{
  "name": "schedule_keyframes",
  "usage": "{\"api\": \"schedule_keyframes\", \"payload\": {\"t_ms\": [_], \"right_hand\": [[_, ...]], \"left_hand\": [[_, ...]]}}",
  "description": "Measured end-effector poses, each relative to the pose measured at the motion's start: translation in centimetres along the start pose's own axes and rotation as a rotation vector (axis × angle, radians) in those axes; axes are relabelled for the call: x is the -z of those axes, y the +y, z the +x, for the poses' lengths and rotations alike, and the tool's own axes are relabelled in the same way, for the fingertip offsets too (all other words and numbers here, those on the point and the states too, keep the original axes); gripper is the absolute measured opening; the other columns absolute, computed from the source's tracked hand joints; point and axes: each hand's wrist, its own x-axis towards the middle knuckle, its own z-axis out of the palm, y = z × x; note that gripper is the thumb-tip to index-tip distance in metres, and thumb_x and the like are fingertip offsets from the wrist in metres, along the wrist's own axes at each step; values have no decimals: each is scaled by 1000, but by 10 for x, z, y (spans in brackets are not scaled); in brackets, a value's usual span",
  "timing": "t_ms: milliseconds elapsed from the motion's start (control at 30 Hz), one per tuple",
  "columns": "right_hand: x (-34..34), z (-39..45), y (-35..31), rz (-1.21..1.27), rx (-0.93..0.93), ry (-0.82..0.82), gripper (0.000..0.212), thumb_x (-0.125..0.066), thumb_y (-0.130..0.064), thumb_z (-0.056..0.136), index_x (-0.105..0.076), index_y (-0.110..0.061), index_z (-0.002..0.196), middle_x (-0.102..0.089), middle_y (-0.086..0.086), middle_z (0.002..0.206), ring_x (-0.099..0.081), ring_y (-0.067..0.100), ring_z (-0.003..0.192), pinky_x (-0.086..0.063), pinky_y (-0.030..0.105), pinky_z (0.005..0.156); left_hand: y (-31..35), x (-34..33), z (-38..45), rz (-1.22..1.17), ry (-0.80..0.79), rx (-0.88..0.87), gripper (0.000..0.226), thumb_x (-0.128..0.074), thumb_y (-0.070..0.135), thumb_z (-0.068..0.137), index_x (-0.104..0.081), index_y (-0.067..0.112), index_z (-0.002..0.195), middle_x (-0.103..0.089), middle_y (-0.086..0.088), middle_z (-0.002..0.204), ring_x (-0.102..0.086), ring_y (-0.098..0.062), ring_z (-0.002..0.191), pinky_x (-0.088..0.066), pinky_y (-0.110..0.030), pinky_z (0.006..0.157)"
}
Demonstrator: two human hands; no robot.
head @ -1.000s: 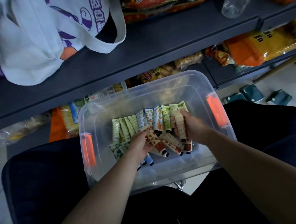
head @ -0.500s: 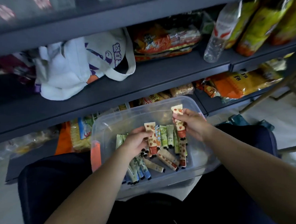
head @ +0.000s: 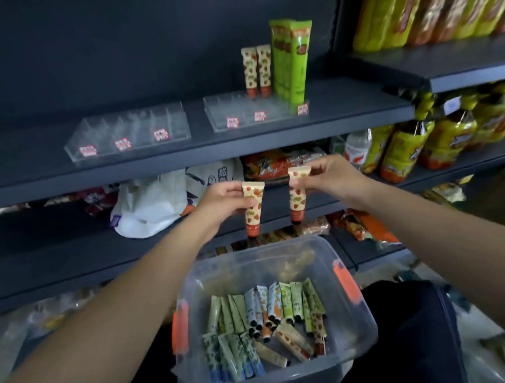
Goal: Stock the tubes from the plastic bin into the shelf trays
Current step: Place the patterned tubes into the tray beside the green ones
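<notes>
— Two strawberry-print tubes up in the air, one per hand?
— Yes. Left hand (head: 221, 200) pinching the left tube (head: 253, 209) near its crimped top, cap hanging down. Right hand (head: 331, 177) pinching the right tube (head: 297, 194) at its flat end, also cap down. Both upright, close together but apart, held in front of the middle shelf edge and above the plastic bin (head: 360, 326).

— And inside the bin?
— Plenty more tubes (head: 269, 310) lying in loose rows: pale green ones, blue-and-white ones, a few strawberry-print ones to the right. Clear walls, orange latches on both sides, resting on the lap.

— Anything on the upper shelf (head: 343, 113)?
— Two clear trays side by side. Left tray (head: 131, 130) with dividers and red-and-white price tags along the front. Right tray (head: 256, 110) carrying two standing strawberry tubes (head: 257, 71) at the back, plus taller green tubes (head: 292, 60) just beside them on the right.

— Around that?
— White cloth bag (head: 155, 205) on the shelf below, behind the left hand. Yellow and orange snack packs (head: 435, 9) on the shelves to the right.
</notes>
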Motion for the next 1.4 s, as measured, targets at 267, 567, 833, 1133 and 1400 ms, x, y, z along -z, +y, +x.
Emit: {"api": "schedule_keyframes", "payload": {"t_ms": [267,567,833,1133,1400], "right_hand": [[40,26,-130,-382,277,27,15,-76,-25,76,-73,-11,77,-70,0,66,-60,4,64,-45,18,61],[65,78,-219,-872,386,93,15,-74,-23,79,-70,-14,90,-67,-2,83,-59,12,76,-46,23,65],[66,140,-234,-1152,375,99,34,-71,-23,82,-67,-8,112,-66,5,114,-58,18,100,-40,24,78],[62,193,-216,-1287,325,-17,34,-67,-14,84,-64,-6,117,-64,8,120,-58,25,110,-44,28,86],[60,214,-207,-1349,297,-103,28,-65,-12,85,-67,-12,113,-64,6,119,-59,25,106,-48,31,87]], "left_hand": [[117,30,14,214,73,-274,32,-75,0,73,-67,12,101,-71,-8,98,-67,-15,90,-53,-28,86],[208,46,64,289,240,-434,22,-75,-1,73,-63,17,75,-67,0,78,-66,-16,78,-58,-31,77],[227,48,123,435,278,-422,21,-76,6,73,-68,15,90,-60,6,77,-55,-6,74,-43,-15,62],[204,43,171,408,278,-395,20,-76,4,73,-70,10,90,-58,9,71,-54,-3,67,-40,-13,58],[197,32,190,455,280,-391,19,-75,4,74,-70,9,91,-62,4,79,-52,2,64,-39,-9,54]]}}
